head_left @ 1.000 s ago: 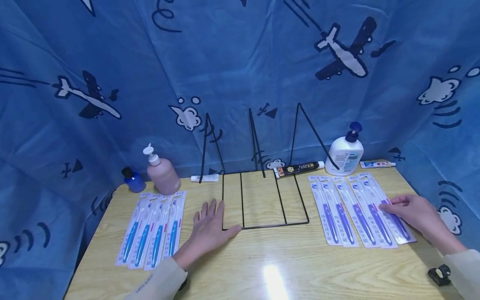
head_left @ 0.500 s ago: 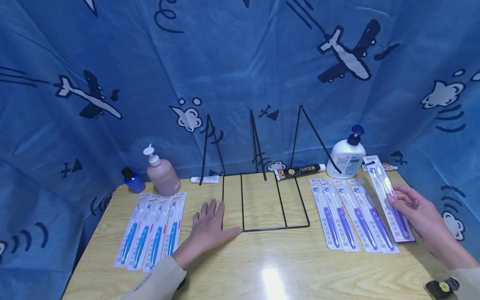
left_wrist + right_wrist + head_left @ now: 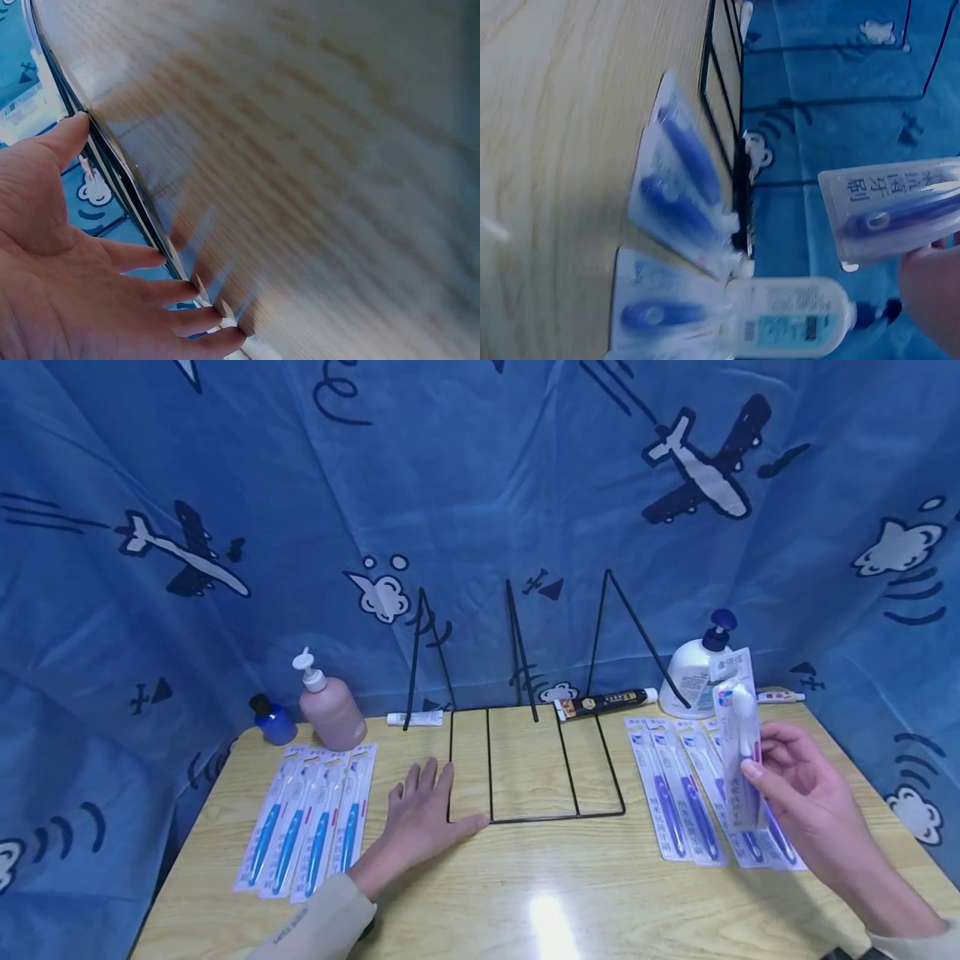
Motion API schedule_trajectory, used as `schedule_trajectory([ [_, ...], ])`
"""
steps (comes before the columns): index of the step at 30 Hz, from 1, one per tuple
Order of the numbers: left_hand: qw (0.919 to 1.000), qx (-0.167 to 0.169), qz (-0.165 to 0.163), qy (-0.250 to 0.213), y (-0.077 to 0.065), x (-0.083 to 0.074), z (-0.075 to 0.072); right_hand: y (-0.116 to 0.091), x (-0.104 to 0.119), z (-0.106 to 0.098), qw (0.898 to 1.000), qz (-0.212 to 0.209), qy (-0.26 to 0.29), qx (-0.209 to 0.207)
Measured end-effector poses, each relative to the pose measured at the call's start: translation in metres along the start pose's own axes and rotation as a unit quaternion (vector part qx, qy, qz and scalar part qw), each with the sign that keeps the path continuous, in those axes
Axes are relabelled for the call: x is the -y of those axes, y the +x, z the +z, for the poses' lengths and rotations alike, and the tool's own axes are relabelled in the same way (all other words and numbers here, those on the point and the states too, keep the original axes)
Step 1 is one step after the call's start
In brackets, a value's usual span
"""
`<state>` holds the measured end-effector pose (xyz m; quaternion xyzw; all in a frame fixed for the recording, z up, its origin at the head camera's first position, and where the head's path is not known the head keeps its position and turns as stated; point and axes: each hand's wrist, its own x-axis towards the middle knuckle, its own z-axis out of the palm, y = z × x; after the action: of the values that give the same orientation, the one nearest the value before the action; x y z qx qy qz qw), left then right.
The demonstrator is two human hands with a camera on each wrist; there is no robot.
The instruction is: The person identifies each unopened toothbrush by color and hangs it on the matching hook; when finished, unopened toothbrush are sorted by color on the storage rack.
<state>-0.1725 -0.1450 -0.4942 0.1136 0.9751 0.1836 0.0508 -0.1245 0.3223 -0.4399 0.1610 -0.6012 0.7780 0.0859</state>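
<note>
My right hand (image 3: pixel 802 797) pinches a packaged purple toothbrush (image 3: pixel 737 735) by its side, thumb in front. It is held up above the row of packaged purple toothbrushes (image 3: pixel 678 802) on the table's right. In the right wrist view the held toothbrush (image 3: pixel 889 214) shows its purple handle through clear plastic. My left hand (image 3: pixel 418 810) rests on the table with fingers spread, at the left end of a black wire rack (image 3: pixel 532 819). Its thumb reaches the rack's front left corner. The left wrist view shows the left hand (image 3: pixel 90 277) with straight fingers on the wood.
Packaged blue toothbrushes (image 3: pixel 307 827) lie at the left. Behind them stand a blue bottle (image 3: pixel 274 723) and a pink pump bottle (image 3: pixel 333 714). Along the back are a small white tube (image 3: pixel 416 718), a black toothpaste tube (image 3: pixel 607 702), a white pump bottle (image 3: pixel 686 681) and another toothpaste tube (image 3: pixel 780 697).
My right hand has lifted the rightmost purple toothbrush off the table, tilted it up and moved it left over the others. The left hand has stayed in place.
</note>
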Motion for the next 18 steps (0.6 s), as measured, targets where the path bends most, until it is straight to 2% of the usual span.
schedule_trajectory([
  [8,0.9999,-0.008,0.004,0.006,0.000,0.001,0.001,-0.009,0.005,0.025,0.998,-0.025,0.006,0.066],
  [12,1.0000,-0.004,0.002,0.003,0.000,0.001,0.001,-0.009,0.004,0.035,0.998,-0.016,-0.019,0.065],
  [18,1.0000,-0.002,0.002,-0.002,0.000,0.001,0.002,-0.005,0.000,0.049,0.998,-0.014,-0.040,0.043],
])
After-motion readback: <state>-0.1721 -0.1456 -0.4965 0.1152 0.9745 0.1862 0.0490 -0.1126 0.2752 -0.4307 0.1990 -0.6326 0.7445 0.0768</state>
